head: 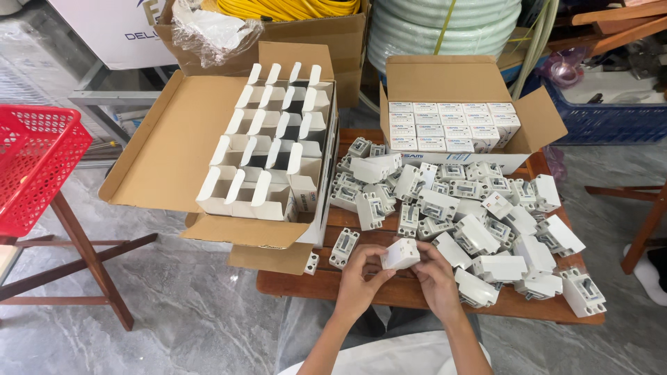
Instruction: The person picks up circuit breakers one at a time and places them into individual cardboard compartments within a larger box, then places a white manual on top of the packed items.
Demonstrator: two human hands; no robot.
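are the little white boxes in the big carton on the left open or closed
Open: the small white boxes in the left carton have flaps standing up.

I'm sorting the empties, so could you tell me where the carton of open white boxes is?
In the head view, the carton of open white boxes sits on the table's left end, left of the pile of white breakers.

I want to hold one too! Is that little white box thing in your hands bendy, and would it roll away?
Probably stiff: the white block keeps square edges between both hands. Flat sides suggest it would sit, not roll, like those in the pile. Likely light, pinched by fingertips.
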